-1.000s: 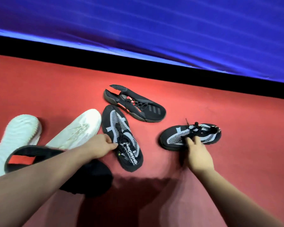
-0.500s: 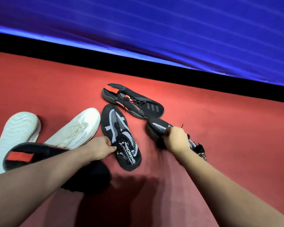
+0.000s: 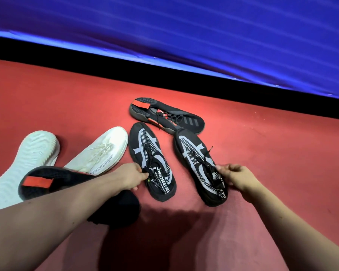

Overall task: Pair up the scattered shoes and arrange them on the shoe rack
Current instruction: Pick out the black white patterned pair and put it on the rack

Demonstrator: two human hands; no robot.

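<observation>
Two matching black shoes with grey mesh patterns lie side by side on the red floor, toes pointing away. My left hand (image 3: 132, 177) pinches the collar of the left one (image 3: 149, 157). My right hand (image 3: 237, 178) grips the heel opening of the right one (image 3: 198, 165). Behind them lies a black shoe with red accents (image 3: 176, 118), on its own. Its mate (image 3: 47, 182) sits at the lower left, partly under my left forearm. Two white shoes lie at the left, one upright (image 3: 104, 151), one sole-up (image 3: 27, 157). No shoe rack is in view.
A black strip (image 3: 164, 69) runs along the far edge of the red floor (image 3: 262, 153), with a blue wall (image 3: 184, 26) above it. Open floor lies to the right and in the foreground.
My right hand turned the right grey-patterned shoe around and slid it left, so it now lies parallel to its mate. My left hand kept its hold on the left shoe.
</observation>
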